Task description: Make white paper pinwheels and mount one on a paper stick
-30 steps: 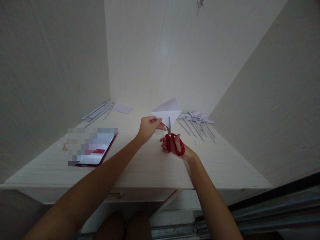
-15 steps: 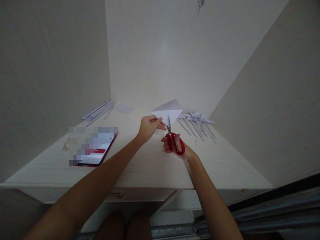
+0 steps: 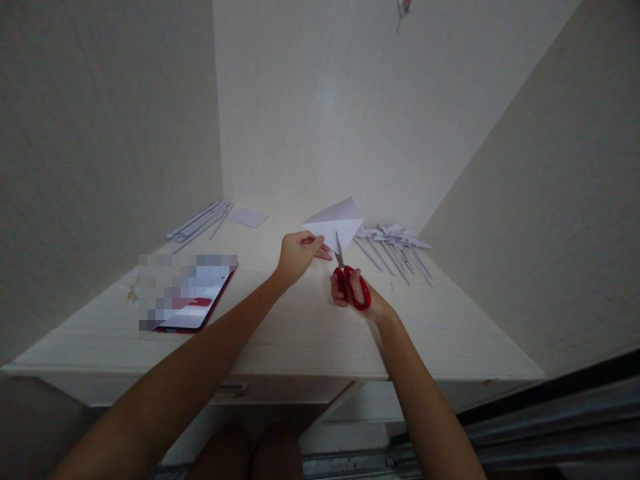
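Note:
A creased white sheet of paper (image 3: 336,217) is held above the desk, its left edge pinched between the thumb and fingers of my left hand (image 3: 300,255). My right hand (image 3: 356,293) grips a pair of red-handled scissors (image 3: 361,297), with fingers in the loops. The scissor blades point away from me and lie at the paper's near corner, one of them over its face. They look nearly closed. Part of the left fingers is hidden by the paper.
A phone (image 3: 200,303) in a red case lies on the left of the white desk (image 3: 300,340). Rolled paper sticks (image 3: 200,221) and a small paper square (image 3: 248,217) lie at the back left. Paper pinwheels on sticks (image 3: 395,239) are heaped at the right. Walls enclose three sides.
The scissor blades have drawn closer together at the paper's near corner, and the fingers of my right hand have closed in. My left hand and the paper stay nearly still.

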A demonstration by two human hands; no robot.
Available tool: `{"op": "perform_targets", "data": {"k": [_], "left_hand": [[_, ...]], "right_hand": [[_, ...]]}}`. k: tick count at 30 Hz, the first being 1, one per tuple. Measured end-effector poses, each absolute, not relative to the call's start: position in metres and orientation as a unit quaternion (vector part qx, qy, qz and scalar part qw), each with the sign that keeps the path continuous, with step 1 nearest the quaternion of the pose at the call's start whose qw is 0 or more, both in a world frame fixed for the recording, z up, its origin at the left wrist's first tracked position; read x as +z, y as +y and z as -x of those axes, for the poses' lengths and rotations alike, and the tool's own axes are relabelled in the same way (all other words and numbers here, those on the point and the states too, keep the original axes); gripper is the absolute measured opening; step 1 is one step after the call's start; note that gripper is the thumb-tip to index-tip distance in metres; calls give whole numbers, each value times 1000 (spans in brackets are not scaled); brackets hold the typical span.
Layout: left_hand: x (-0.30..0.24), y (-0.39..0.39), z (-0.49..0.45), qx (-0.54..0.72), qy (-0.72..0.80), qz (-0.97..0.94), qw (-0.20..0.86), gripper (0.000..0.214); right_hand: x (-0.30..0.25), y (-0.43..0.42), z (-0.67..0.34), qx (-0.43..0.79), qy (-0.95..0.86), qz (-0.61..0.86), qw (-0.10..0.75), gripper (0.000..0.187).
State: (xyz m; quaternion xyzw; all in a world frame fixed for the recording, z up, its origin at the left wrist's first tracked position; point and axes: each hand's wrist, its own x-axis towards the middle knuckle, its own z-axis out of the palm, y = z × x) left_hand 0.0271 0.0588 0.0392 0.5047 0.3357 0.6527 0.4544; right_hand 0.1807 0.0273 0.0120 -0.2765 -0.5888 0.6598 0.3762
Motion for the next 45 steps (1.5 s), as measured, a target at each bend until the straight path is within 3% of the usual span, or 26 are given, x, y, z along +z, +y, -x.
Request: {"op": "perform_targets", "data": {"k": [45], "left_hand": [[40, 60, -26, 648, 341, -512, 449, 20]], "right_hand": [[11, 29, -185, 562, -671, 325, 359, 55]]}}
